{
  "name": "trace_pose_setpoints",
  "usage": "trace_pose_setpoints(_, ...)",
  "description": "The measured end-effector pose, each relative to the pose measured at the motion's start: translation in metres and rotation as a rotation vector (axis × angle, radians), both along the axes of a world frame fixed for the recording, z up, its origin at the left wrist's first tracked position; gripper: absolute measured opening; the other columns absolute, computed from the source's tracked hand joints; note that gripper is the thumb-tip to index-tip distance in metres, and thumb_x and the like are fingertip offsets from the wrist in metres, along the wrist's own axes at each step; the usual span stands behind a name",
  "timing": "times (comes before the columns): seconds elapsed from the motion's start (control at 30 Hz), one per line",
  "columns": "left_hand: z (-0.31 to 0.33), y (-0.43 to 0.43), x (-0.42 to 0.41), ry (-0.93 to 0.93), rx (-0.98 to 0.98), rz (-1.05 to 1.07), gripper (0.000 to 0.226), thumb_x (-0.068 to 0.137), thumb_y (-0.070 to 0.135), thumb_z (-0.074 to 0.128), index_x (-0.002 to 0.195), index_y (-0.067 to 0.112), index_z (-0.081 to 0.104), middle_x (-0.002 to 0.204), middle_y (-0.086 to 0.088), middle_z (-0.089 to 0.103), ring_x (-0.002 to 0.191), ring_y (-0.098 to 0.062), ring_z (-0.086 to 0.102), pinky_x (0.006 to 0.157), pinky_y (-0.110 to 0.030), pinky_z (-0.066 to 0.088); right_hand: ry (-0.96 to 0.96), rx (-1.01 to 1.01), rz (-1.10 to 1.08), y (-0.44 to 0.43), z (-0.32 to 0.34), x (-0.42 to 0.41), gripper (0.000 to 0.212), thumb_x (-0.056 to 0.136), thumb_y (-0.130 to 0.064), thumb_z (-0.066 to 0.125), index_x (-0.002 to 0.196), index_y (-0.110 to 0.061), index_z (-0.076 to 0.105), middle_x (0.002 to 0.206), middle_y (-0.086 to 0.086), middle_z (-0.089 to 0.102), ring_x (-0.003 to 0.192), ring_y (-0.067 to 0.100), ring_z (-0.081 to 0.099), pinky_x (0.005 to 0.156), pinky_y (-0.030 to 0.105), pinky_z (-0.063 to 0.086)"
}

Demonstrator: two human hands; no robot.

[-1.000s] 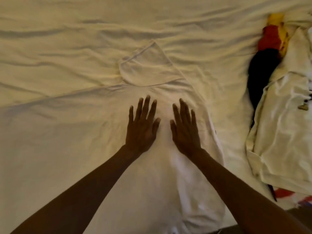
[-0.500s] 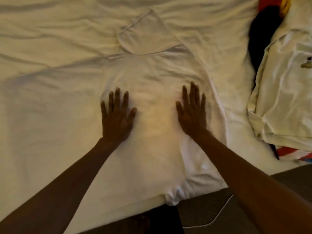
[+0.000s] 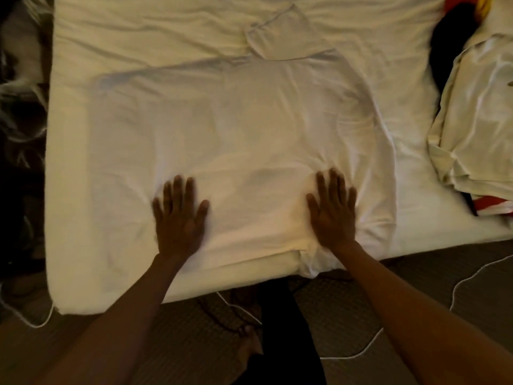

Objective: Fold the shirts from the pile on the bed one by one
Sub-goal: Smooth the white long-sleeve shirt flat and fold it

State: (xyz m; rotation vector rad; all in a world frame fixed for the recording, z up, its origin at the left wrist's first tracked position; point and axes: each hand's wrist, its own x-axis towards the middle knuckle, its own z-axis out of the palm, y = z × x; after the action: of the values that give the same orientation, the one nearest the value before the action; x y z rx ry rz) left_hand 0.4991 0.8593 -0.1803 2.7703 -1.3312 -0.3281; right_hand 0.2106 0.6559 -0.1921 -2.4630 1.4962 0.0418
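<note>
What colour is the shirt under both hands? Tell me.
The shirt is plain white, seen in the head view.

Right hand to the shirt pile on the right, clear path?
Probably yes: the right hand lies flat on the white shirt, holding nothing, and only bare bed sheet separates it from the pile.

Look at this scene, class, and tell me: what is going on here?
A person stands at the edge of the bed with both hands pressed flat, fingers straight, on a white shirt spread out on it. The left hand and the right hand lie apart near the shirt's near edge, apparently smoothing it for folding. One sleeve sticks out at the far side. The pile of clothes waits on the right.
</note>
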Motion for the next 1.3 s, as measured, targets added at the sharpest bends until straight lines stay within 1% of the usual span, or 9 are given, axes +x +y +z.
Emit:
trace_pose_setpoints(0.3,0.011,0.125,-0.034,0.083,0.057,0.262,0.068,0.102,0.062,0.020,0.159,0.034,-0.005,0.168,0.001,-0.008,0.154,-0.023,-0.006,0.122,-0.055,0.003,0.059,0.047,-0.065,0.092,0.013,-0.046,0.073,0.099,-0.060,0.022,0.159,-0.022,0.004,0.165,0.007,0.001,0.152,0.025,0.004,0.120,0.055,0.007)
trace_pose_setpoints(0.47,0.044,0.118,-0.081,0.143,-0.054,0.462,0.055,0.101,0.030,0.049,0.152,0.014,0.034,0.161,-0.015,0.025,0.146,-0.037,0.024,0.113,-0.058,0.027,0.056,0.043,-0.067,0.138,0.035,-0.103,0.067,0.095,-0.043,0.048,0.153,-0.014,0.030,0.161,0.012,0.025,0.146,0.031,0.026,0.112,0.054,0.026)
trace_pose_setpoints(0.63,0.068,0.072,-0.143,0.485,-0.453,0.934,0.027,0.099,0.034,0.055,0.114,0.012,0.057,0.110,-0.010,0.063,0.100,-0.031,0.059,0.079,-0.037,0.045,-0.363,0.477,-0.847,0.132,0.048,-0.118,0.037,0.096,-0.037,0.057,0.114,-0.005,0.052,0.120,0.020,0.059,0.110,0.036,0.057,0.092,0.042,0.044)
trace_pose_setpoints(0.8,0.055,0.050,-0.134,0.863,-0.776,1.559,0.045,0.093,0.049,0.061,0.101,0.005,0.061,0.082,-0.009,0.069,0.069,-0.023,0.067,0.071,-0.040,0.057,-0.769,0.969,-1.308,0.089,0.055,-0.101,0.088,0.082,-0.066,0.063,0.143,-0.007,0.038,0.135,0.011,0.048,0.125,0.033,0.049,0.103,0.053,0.045)
trace_pose_setpoints(0.93,0.066,0.044,-0.108,1.051,-1.005,1.693,0.046,0.093,0.048,0.065,0.120,0.013,0.056,0.107,-0.007,0.064,0.093,-0.024,0.066,0.084,-0.039,0.059,-0.833,1.007,-1.336,0.065,0.020,-0.101,0.150,0.026,-0.089,0.076,0.150,-0.017,0.030,0.142,0.012,0.050,0.120,0.037,0.054,0.097,0.055,0.049)
trace_pose_setpoints(1.0,0.066,0.051,-0.098,1.203,-1.029,1.688,0.056,0.092,0.051,0.065,0.132,0.015,0.052,0.115,-0.010,0.062,0.099,-0.027,0.063,0.088,-0.041,0.057,-0.835,1.035,-1.369,0.058,-0.014,-0.112,0.157,0.017,-0.087,0.079,0.150,-0.021,0.028,0.141,0.013,0.050,0.116,0.039,0.056,0.094,0.059,0.050)
trace_pose_setpoints(1.07,0.061,0.063,-0.096,1.316,-1.032,1.666,0.054,0.093,0.051,0.064,0.129,0.012,0.054,0.115,-0.011,0.062,0.104,-0.027,0.061,0.089,-0.041,0.054,-0.923,1.127,-1.399,0.068,0.013,-0.101,0.139,0.033,-0.084,0.081,0.146,-0.018,0.036,0.137,0.013,0.052,0.114,0.039,0.057,0.094,0.061,0.049)
trace_pose_setpoints(1.17,0.058,0.078,-0.102,1.441,-1.087,1.612,0.036,0.096,0.045,0.062,0.111,0.012,0.059,0.117,-0.010,0.061,0.112,-0.026,0.058,0.096,-0.039,0.053,-1.173,1.262,-1.389,0.082,0.030,-0.093,0.076,0.072,-0.072,0.068,0.120,-0.013,0.057,0.121,0.011,0.058,0.109,0.033,0.058,0.100,0.051,0.048)
trace_pose_setpoints(1.3,0.059,0.091,-0.106,1.501,-1.176,1.563,0.033,0.095,0.040,0.064,0.112,0.012,0.060,0.121,-0.009,0.063,0.118,-0.025,0.059,0.102,-0.041,0.050,-1.348,1.314,-1.413,0.093,0.036,-0.089,0.071,0.077,-0.065,0.069,0.130,-0.019,0.056,0.122,0.010,0.065,0.112,0.033,0.061,0.087,0.047,0.055)
